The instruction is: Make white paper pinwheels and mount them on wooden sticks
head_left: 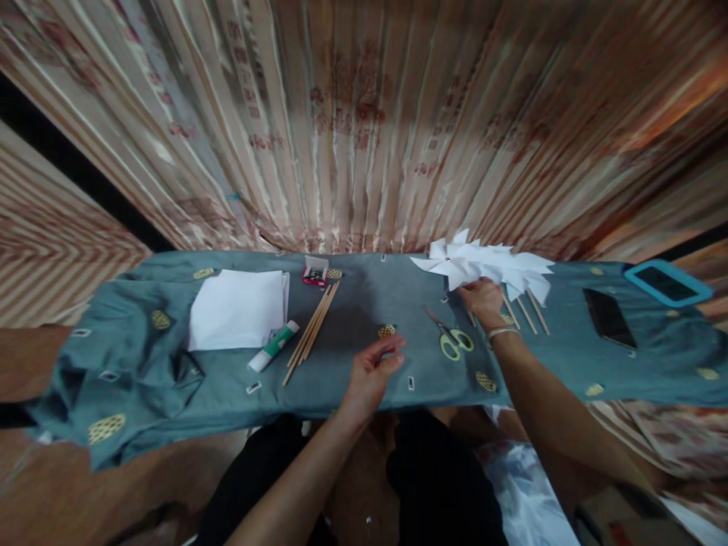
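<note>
Fingers of the right hand (481, 300) are drawn narrow around the stick (472, 318) just below the head of the leftmost pinwheel (445, 264), at the far edge of the cloth (369, 277); whether they grip it or only rest there, I cannot tell. Touching so low probably spares the folded paper. Left hand (372, 371) hovers near the front edge, fingers loosely curled, holding nothing.

The other pinwheels (515, 267) overlap beside it, sticks toward the person, likely to keep them together; their overlap could snag when one is moved. Scissors (449, 334) lie between the hands, handles nearer the person, the main thing in the way there.

Farther left are bare sticks (312, 326), a glue tube (274, 346), a small red box (315, 271) with its lid up, and paper (236, 311). On the right lie a phone (610, 317) and a blue-framed object (668, 282).
</note>
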The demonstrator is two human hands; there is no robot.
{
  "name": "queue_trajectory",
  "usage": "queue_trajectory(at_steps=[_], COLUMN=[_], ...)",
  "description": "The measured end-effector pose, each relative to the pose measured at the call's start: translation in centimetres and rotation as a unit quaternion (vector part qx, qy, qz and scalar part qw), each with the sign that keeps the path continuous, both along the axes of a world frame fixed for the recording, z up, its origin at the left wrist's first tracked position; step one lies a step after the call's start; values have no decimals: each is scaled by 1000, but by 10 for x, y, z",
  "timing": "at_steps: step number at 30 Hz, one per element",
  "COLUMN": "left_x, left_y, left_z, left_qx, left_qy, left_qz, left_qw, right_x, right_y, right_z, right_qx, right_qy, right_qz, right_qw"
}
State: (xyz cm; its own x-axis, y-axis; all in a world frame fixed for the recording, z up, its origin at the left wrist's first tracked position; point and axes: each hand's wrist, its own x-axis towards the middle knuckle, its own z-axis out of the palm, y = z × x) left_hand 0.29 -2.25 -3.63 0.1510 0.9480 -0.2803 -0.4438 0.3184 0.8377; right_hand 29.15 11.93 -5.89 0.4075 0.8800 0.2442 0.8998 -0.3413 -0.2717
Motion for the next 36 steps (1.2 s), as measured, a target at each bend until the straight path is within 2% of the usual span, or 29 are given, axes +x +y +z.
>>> queue_trajectory(at_steps=[3,6,10,11,17,21,25,27,30,33,34,35,36], left_x=[1,1,-1,-2,-13,-12,0,6,15,25,28,31,33], left_y=[-3,-4,-4,-4,-8,-14,-27,-36,-49,-59,-61,-62,-63], left_z=[-1,-2,-5,-5,-2,-5,-16,-22,-28,-35,-39,-43,-48], left_qx=[0,-5,-14,-16,-32,-23,-36,-51,-44,-43,-46,-50,-47], left_qy=[-8,-13,-16,-15,1,15,-1,-4,0,-8,-5,-3,-6], left_qz=[0,3,6,4,0,-8,-35,-45,-89,-105,-105,-99,-99], left_qw=[1000,1000,1000,1000,999,1000,999,998,995,993,993,994,994], right_x=[1,-9,-55,-72,-169,-205,-238,-260,-298,-329,-334,-336,-334], right_y=[-12,-26,-36,-37,-35,-29,-21,-16,-12,-24,-35,-49,-65], right_z=[2,6,11,12,17,19,25,28,35,55,66,77,87], right_qx=[34,76,164,162,33,4,-6,-17,-39,-78,-94,-108,-132], right_qy=[-1,0,49,70,162,158,130,112,108,158,209,279,356], right_qz=[1,33,144,173,313,377,446,488,560,590,596,605,615], right_qw=[999,997,975,969,935,913,886,866,821,788,770,738,691])
